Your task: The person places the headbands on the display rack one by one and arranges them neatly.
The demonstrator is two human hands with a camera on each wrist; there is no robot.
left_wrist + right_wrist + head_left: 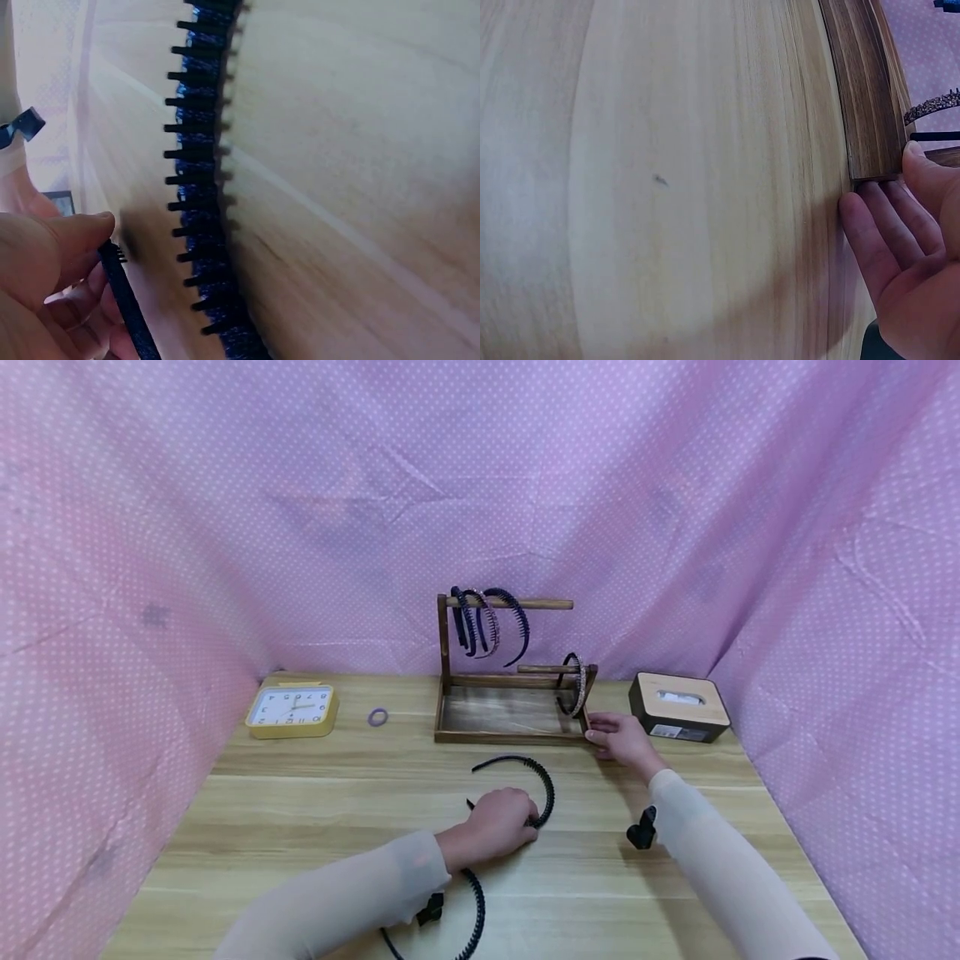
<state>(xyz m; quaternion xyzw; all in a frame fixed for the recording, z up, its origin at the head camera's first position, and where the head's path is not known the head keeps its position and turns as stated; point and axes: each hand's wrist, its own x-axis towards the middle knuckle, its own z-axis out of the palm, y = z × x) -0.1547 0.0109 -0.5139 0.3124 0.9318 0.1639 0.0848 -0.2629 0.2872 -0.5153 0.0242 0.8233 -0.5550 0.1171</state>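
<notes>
My left hand (495,827) pinches a black toothed headband (551,785) low over the table; in the left wrist view, thumb and fingers hold the narrow band (127,300). A second black toothed headband (480,914) lies nearer me, partly hidden by the left forearm. Its teeth (199,180) loom large in the left wrist view. My right hand (622,739) grips the front right corner of a brown wooden headband rack (510,738), thumb on top and fingers against the end. Several dark headbands (513,602) hang on its upper bar; a sparkly headband (580,689) hangs on the lower.
A yellow clock (292,710) lies at the back left, with a small purple ring (377,717) beside it. A tissue box (678,706) with a light wooden lid stands right of the rack. Pink dotted cloth (360,527) surrounds the wooden table.
</notes>
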